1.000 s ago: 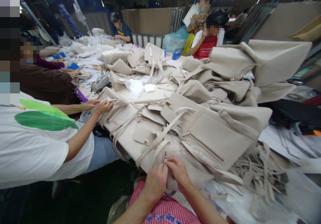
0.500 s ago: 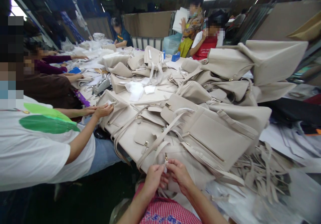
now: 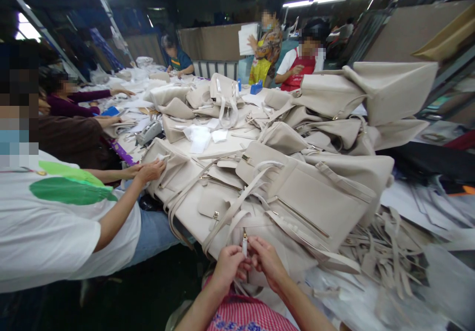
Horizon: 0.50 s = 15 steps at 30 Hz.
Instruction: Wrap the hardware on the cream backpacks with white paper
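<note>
In the head view, a beige handbag [image 3: 267,227] lies at the table edge in front of me. From its gold zipper hangs a zipper pull [image 3: 244,246] covered in something white. My left hand [image 3: 230,266] pinches the lower end of this pull between thumb and fingers. Just to the right, my right hand [image 3: 267,261] has its fingers curled and pressed together at the pull's side; what lies between its fingertips is too small to make out. A second beige bag [image 3: 300,192] with a long gold zipper rests behind, straps draped around it.
A co-worker's hand [image 3: 150,170] works on another beige bag at the left. Loose beige straps [image 3: 389,252] and clear plastic [image 3: 441,281] lie at the right. Stacked bags [image 3: 334,91] rise behind. A grey tape dispenser [image 3: 149,133] stands farther left. Other people sit around the table.
The white-covered pull now shows more plainly between my fingers, which have shifted slightly apart. My view has turned a little. Across the table, a person in a red apron has lowered a hand.
</note>
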### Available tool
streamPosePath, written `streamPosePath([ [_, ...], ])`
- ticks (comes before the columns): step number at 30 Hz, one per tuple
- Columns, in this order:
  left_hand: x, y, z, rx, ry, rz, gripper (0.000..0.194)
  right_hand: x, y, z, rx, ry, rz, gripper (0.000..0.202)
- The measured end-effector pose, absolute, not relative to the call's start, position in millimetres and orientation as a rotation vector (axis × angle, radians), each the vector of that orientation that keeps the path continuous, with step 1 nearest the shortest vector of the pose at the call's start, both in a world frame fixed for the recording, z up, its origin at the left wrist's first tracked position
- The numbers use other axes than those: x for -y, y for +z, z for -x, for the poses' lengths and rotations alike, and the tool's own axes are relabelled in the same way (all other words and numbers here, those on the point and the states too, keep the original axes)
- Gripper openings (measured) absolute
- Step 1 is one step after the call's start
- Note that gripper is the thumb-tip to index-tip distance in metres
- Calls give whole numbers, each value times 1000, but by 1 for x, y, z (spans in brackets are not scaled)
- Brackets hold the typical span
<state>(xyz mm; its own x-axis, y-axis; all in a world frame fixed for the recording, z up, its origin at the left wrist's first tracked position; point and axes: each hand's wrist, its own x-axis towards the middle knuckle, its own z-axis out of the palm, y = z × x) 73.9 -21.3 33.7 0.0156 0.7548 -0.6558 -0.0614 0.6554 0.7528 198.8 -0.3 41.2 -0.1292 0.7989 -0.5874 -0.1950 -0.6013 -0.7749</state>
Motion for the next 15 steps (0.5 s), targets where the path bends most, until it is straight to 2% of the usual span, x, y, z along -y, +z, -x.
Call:
streamPosePath([
  [3,19,32,-74,-1409,698,-575,48,1,41,-199,748,1818,1427,48],
  [10,10,28,-80,-1473,706,-636,52,0,37,-208,794,1772,1470,46],
  [15,18,41,-65,-1455,551,-718,70,0,35,-230,761,1688,1546,43],
])
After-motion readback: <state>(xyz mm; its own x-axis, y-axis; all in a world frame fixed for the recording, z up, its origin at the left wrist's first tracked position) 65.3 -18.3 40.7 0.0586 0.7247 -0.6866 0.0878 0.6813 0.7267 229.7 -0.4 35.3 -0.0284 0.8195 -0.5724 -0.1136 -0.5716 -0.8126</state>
